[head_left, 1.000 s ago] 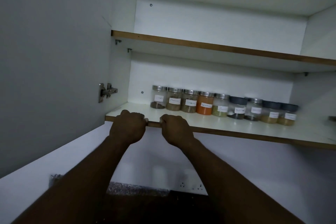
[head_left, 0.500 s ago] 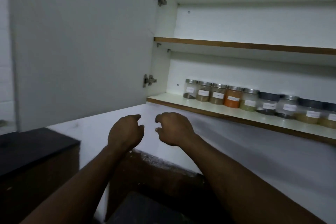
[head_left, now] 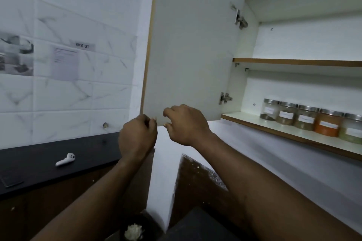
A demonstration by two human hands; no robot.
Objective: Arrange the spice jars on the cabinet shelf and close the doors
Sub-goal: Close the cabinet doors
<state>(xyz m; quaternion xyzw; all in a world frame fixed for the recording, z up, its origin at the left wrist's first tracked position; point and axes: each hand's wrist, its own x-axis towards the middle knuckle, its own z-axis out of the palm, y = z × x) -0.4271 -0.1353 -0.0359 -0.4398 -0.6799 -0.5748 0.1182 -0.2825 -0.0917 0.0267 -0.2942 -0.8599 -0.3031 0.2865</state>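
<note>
Marble-veined wall tiles fill the far left. Our spice jars, round glass with metal lids and paper labels, stand in a row on the white, wood-edged lower shelf at right. Left of them the smooth cabinet door hangs open. Our left hand and right hand curl their fingers at its lower edge; we cannot tell whether they grip. A white earbud lies on the dark bench.

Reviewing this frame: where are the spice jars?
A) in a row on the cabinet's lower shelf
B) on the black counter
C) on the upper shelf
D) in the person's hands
A: the spice jars stand upright, side by side, on the lower shelf, to the right of the open door.
</note>
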